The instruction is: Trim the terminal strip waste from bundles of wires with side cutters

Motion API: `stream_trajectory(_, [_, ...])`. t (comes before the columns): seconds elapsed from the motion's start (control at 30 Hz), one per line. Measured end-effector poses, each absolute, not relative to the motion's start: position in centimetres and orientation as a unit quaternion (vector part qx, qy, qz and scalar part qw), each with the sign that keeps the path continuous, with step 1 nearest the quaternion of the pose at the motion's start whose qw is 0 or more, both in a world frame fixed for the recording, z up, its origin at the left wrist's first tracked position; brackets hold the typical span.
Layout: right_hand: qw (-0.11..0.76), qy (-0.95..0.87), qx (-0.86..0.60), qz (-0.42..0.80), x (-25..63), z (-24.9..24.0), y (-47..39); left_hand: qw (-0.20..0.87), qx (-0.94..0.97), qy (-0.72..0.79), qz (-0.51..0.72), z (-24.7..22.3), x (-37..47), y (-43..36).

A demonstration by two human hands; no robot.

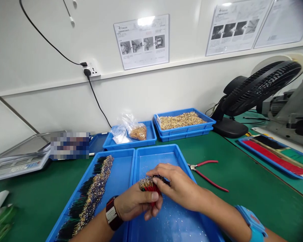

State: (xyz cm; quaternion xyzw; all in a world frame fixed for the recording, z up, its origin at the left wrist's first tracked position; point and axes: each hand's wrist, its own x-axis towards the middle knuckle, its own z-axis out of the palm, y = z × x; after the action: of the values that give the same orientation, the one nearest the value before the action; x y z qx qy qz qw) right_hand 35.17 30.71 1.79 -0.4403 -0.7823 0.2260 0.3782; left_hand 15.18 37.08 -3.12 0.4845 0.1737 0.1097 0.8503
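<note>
My left hand (135,203) is closed round a bundle of short wires (151,189), mostly red, with gold and silver metal tips at the upper end. Over that same end my right hand (179,186) is bent, its thumb and fingers pressing on the tips; the fingertips partly hide them. Both hands are above the right blue tray (171,225), whose floor is scattered with tiny pale bits. In the left blue tray (122,168) lies a long row of dark green or black wires (87,198) with metal tips, all pointing right.
Red-handled pliers (207,171) lie right of the tray. Behind are stacked blue trays of gold metal pieces (181,121) and a tray with plastic bags (137,131). A black fan (257,90) stands right, a scale (22,164) left. A tray of coloured strips (275,156) sits far right.
</note>
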Motion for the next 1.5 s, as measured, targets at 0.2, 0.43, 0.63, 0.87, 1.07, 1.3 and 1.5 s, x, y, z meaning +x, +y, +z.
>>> stream_trajectory(0.2, [0.391, -0.776, -0.426, 0.253, 35.5, 2.2, 30.5, 0.838, 0.496, 0.184, 0.132, -3.3, 15.6, 36.8])
stream_trajectory(0.43, [0.375, -0.773, -0.439, 0.264, 34.6, 1.3, 30.7, 0.789, 0.550, 0.235, 0.141, -2.3, 15.3, 36.6])
stream_trajectory(0.63, [0.482, -0.713, -0.442, 0.253, 35.6, 1.2, 30.7, 0.761, 0.568, 0.246, 0.196, -1.8, 15.4, 37.0])
stream_trajectory(0.87, [0.341, -0.801, -0.422, 0.252, 35.8, 1.7, 30.5, 0.775, 0.560, 0.218, 0.195, -2.2, 15.0, 37.2])
stream_trajectory(1.07, [0.393, -0.746, -0.476, 0.251, 35.3, 1.6, 31.2, 0.780, 0.564, 0.189, 0.195, -2.4, 15.4, 37.2])
stream_trajectory(1.3, [0.404, -0.741, -0.462, 0.272, 35.7, 1.5, 31.0, 0.706, 0.634, 0.216, 0.228, -2.0, 15.5, 36.9])
stream_trajectory(1.5, [0.393, -0.756, -0.470, 0.232, 35.9, 1.7, 30.9, 0.763, 0.559, 0.225, 0.232, -2.1, 15.2, 37.0])
